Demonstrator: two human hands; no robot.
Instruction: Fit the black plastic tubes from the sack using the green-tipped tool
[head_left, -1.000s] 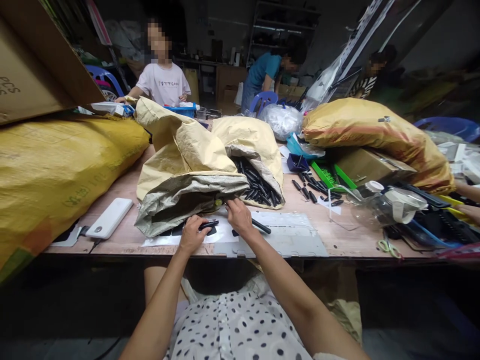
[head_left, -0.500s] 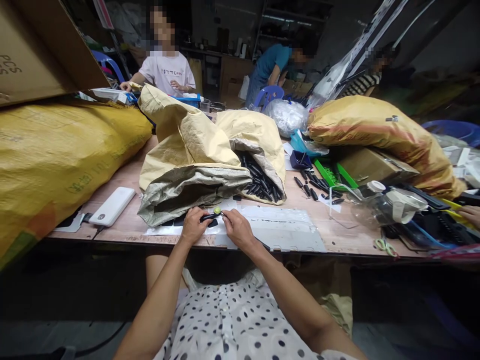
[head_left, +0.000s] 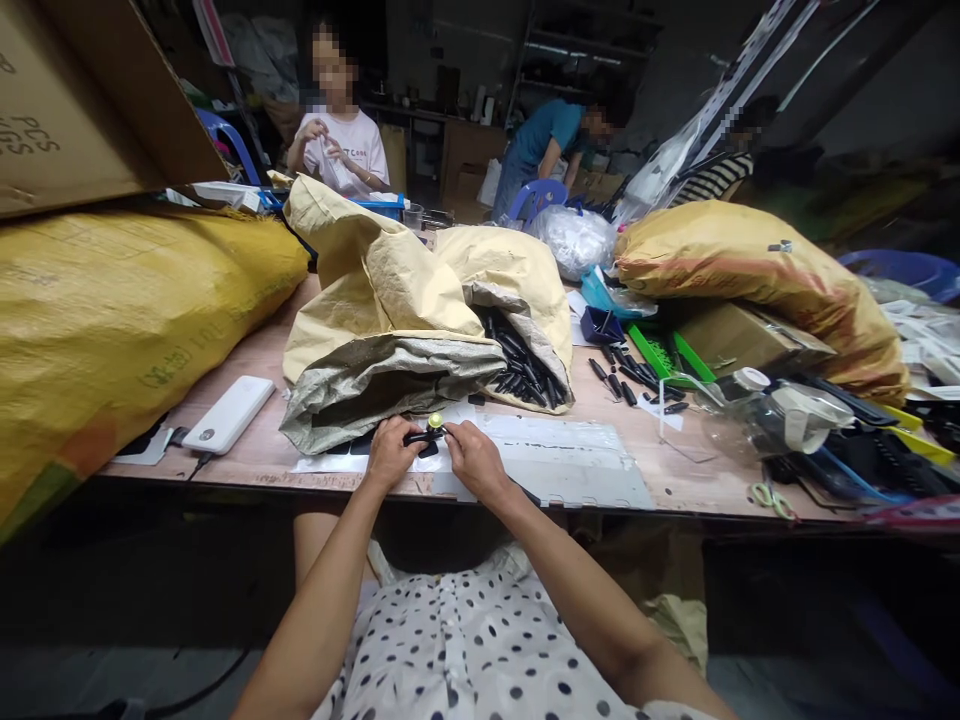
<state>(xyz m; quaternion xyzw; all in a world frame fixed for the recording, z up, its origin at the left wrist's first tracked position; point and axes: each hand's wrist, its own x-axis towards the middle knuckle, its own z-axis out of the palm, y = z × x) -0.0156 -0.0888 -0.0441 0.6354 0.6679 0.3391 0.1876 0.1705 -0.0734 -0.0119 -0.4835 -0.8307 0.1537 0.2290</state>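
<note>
My left hand [head_left: 391, 455] is closed on a slim black part [head_left: 415, 437] over the front of the table. A small round yellow-green piece [head_left: 435, 421] stands out at the part's right end, between my two hands. My right hand [head_left: 478, 460] is closed, its fingertips pinched beside that round piece; what they grip is mostly hidden. A dark rod end [head_left: 526, 491] shows below my right wrist. Under my hands are white sheets [head_left: 330, 463] and a grey-white board [head_left: 570, 455]. Just beyond, a cream sack [head_left: 390, 375] gapes towards me.
A second cream sack [head_left: 517, 250] spills black parts [head_left: 525, 370]. Left are a white power bank [head_left: 229, 415] and a yellow sack [head_left: 135, 300]. Right are a green tray [head_left: 667, 355], a clear jug [head_left: 750, 420] and scissors [head_left: 771, 498]. A person [head_left: 341, 150] sits opposite.
My hands stay almost in place, while the round yellow-green piece now shows slightly higher. The person opposite has raised both hands to the chest. A hand at the right edge has gone.
</note>
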